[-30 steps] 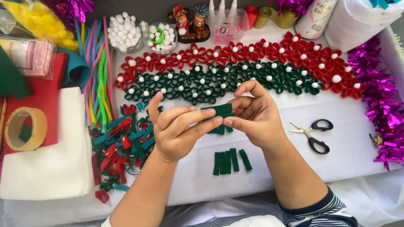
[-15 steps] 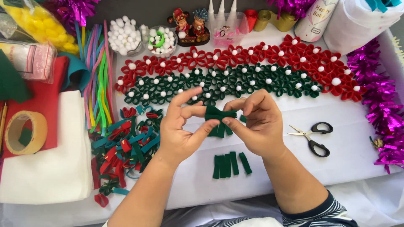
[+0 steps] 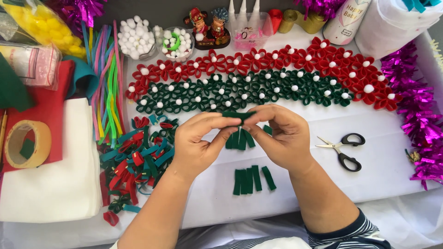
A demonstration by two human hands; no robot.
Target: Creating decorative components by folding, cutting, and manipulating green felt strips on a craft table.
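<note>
My left hand (image 3: 198, 143) and my right hand (image 3: 277, 136) meet at the middle of the white table and pinch the two ends of one dark green felt strip (image 3: 237, 115) between thumbs and fingertips. More green strips (image 3: 240, 138) hang or lie just under the fingers; I cannot tell which. Several loose green strips (image 3: 251, 179) lie on the table below my hands. Beyond my fingers run a row of green felt flowers (image 3: 240, 90) and a row of red felt flowers (image 3: 295, 62), each with a white pom-pom centre.
Black-handled scissors (image 3: 344, 148) lie right of my right hand. A pile of red, green and teal felt loops (image 3: 138, 159) sits at left, with coloured pipe cleaners (image 3: 106, 78), a tape roll (image 3: 25, 143), white felt (image 3: 55, 184) and pom-pom bowls (image 3: 134, 39). Purple tinsel (image 3: 417, 115) lines the right edge.
Both hands have shifted the green strip: a second ago it lay flat between them, then it was folded into a pinched shape, and now it is held stretched level at the fingertips.
</note>
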